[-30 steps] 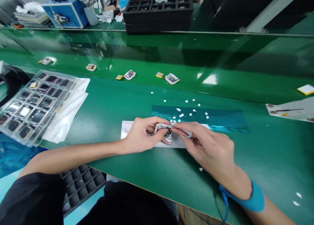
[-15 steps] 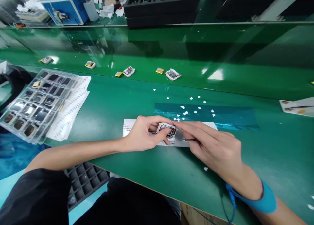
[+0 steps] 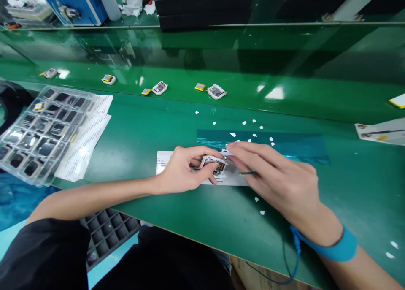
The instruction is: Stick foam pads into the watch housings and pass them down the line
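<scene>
Left hand (image 3: 183,172) pinching small white casing (image 3: 213,165), right hand (image 3: 278,182) gripping tweezers (image 3: 248,172), white scraps (image 3: 253,134) and clear tray (image 3: 41,129) nearby

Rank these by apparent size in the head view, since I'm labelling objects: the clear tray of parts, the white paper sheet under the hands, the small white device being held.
1. clear tray of parts, clearly largest.
2. white paper sheet, partly hidden by both hands.
3. small white device, pinched in the left hand, right hand touching it.

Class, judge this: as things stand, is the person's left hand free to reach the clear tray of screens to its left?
Probably not at once: the left hand grips the small white module. The green tabletop towards the clear tray shows nothing in between.
</scene>
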Available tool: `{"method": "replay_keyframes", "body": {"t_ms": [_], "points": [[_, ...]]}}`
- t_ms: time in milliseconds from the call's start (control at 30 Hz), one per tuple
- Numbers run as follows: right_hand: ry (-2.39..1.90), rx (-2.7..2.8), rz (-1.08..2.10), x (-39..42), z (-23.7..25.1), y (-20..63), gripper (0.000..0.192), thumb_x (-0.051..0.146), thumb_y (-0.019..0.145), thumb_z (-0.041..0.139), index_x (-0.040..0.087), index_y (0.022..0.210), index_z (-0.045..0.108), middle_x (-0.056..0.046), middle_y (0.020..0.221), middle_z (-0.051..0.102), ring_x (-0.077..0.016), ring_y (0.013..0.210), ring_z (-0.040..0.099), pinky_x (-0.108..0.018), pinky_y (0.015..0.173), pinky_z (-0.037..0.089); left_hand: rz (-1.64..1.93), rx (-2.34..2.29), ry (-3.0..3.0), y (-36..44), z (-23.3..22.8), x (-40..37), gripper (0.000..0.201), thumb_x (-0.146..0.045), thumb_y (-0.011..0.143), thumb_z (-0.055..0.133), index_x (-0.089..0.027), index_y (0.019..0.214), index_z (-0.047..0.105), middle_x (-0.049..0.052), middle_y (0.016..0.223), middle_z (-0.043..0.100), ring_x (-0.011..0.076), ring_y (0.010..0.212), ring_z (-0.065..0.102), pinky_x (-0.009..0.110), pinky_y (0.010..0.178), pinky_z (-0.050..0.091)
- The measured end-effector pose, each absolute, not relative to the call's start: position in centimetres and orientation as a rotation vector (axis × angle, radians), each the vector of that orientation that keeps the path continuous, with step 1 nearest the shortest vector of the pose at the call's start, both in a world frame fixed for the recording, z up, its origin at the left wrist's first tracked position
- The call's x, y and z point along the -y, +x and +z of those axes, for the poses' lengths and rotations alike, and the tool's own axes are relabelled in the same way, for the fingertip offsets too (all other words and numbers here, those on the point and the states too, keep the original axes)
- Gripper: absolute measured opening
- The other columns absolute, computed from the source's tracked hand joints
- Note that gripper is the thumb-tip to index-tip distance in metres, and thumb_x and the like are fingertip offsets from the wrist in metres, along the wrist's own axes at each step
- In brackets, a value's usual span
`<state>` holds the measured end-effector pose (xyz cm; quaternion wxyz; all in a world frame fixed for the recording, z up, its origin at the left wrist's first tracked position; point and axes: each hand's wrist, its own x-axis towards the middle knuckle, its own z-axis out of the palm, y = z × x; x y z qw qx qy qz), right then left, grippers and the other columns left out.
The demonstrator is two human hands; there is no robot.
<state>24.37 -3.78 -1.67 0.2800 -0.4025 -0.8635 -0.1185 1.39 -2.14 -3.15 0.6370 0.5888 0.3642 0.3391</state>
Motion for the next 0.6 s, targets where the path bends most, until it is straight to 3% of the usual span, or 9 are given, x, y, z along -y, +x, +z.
{"method": "replay_keyframes", "body": {"t_ms": [100, 300, 467, 600], "points": [[-0.961, 2.416, -0.33, 4.1, -1.9, 24.7, 0.044, -0.002, 0.097, 0.052, 0.023, 0.131, 0.067, -0.002, 0.121, 0.081, -0.0148, 0.087, 0.08, -0.024, 0.061, 0.056, 0.789, -0.821, 1.334, 1.4, -3.2, 2.1, 0.019, -0.027, 0.091, 0.069, -0.015, 0.105, 0.066, 0.001, 0.073, 0.072, 0.0159, 0.066, 0.08, 0.016, 0.054, 0.055], [-0.965, 2.41, -0.182, 3.9, -2.3, 25.0, 0.058, -0.007, 0.091, 0.05, 0.021, 0.141, 0.062, -0.004, 0.12, 0.081, -0.0186, 0.092, 0.081, -0.026, 0.069, 0.064, 0.816, -0.86, 1.254, 1.5, -3.0, 2.0, 0.025, -0.026, 0.088, 0.073, -0.019, 0.101, 0.054, -0.003, 0.069, 0.071, 0.0151, 0.063, 0.079, 0.014, 0.05, 0.052], [-0.961, 2.344, -0.176, 4.6, -2.6, 24.1, 0.08, -0.008, 0.091, 0.052, 0.026, 0.163, 0.044, -0.004, 0.127, 0.079, -0.0211, 0.099, 0.082, -0.029, 0.079, 0.068, 0.846, -0.864, 1.208, 1.7, -2.9, 2.2, 0.028, -0.024, 0.086, 0.074, -0.021, 0.099, 0.049, -0.004, 0.071, 0.072, 0.015, 0.063, 0.08, 0.015, 0.053, 0.055], [-0.968, 2.331, -0.23, 5.1, -2.8, 22.7, 0.086, -0.008, 0.093, 0.054, 0.02, 0.17, 0.028, -0.009, 0.131, 0.076, -0.023, 0.102, 0.081, -0.03, 0.08, 0.07, 0.859, -0.878, 1.25, 1.9, -3.2, 2.4, 0.026, -0.024, 0.087, 0.071, -0.022, 0.099, 0.047, -0.004, 0.073, 0.072, 0.0166, 0.064, 0.08, 0.016, 0.053, 0.056]]}}
